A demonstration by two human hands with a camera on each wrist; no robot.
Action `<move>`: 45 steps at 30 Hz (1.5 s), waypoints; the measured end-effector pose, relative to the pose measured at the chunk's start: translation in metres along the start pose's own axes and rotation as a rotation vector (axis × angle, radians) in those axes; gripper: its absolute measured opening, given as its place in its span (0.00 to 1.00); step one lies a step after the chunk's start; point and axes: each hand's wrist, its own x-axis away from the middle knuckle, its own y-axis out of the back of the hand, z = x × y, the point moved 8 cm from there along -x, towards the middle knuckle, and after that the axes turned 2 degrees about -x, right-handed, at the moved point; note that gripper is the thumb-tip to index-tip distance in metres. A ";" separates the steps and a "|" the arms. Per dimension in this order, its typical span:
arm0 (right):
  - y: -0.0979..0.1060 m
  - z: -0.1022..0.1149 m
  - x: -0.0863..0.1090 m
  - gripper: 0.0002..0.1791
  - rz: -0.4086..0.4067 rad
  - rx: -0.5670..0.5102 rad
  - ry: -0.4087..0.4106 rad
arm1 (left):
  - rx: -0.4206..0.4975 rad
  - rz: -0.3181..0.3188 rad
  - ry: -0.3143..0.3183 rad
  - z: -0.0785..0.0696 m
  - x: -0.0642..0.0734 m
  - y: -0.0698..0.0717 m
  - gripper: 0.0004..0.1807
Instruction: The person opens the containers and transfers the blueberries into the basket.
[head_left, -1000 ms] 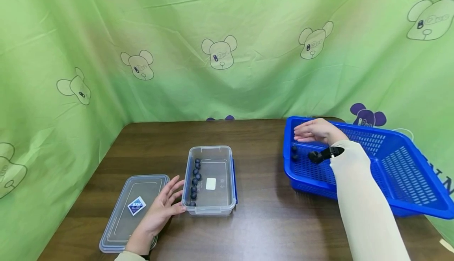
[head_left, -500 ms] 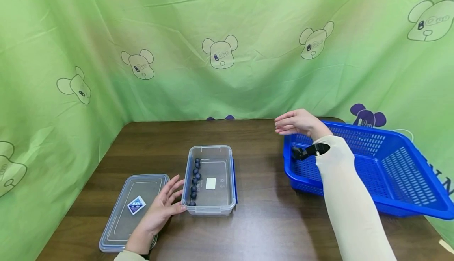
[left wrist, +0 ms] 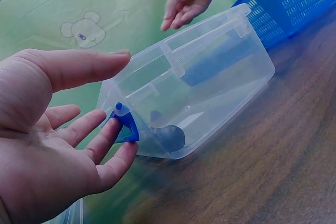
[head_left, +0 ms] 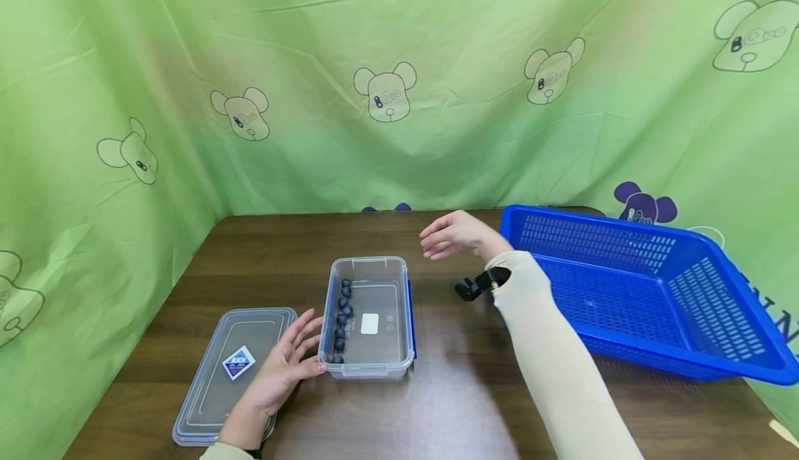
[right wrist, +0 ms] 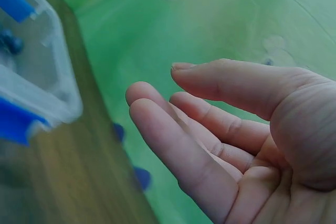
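A clear plastic food box [head_left: 383, 345] stands in the middle of the table, with a row of blueberries [head_left: 341, 320] along its left side. My left hand [head_left: 284, 366] touches the box's left side, thumb at the near corner. In the left wrist view its fingertips rest at a blue latch [left wrist: 125, 125], the fingers fairly straight. My right hand [head_left: 457, 236] hovers beyond the box's far right corner, fingers loosely bent. In the right wrist view the thumb [right wrist: 231, 85] stands apart from the fingers, and nothing shows between them.
A blue plastic basket [head_left: 624, 286] with slotted walls sits at the right; the right sleeve [head_left: 543, 335] hides its near left corner. The box's lid [head_left: 206, 404] lies at the left, partly under the left forearm. A green printed cloth [head_left: 312, 155] hangs behind the table.
My right hand has come up out of the basket and moved left toward the box. The left hand, box and blueberries have stayed in place.
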 end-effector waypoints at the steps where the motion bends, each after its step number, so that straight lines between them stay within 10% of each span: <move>1: -0.007 -0.002 -0.003 0.20 0.010 0.010 -0.003 | 0.000 -0.001 0.000 0.000 0.000 0.000 0.54; 23: -0.146 -0.056 -0.050 0.02 0.204 0.222 -0.223 | -0.019 -0.007 -0.007 0.003 0.000 0.002 0.53; 45: -0.165 -0.072 -0.056 0.06 0.054 0.314 -0.257 | -0.003 -0.009 -0.012 0.001 0.001 0.001 0.52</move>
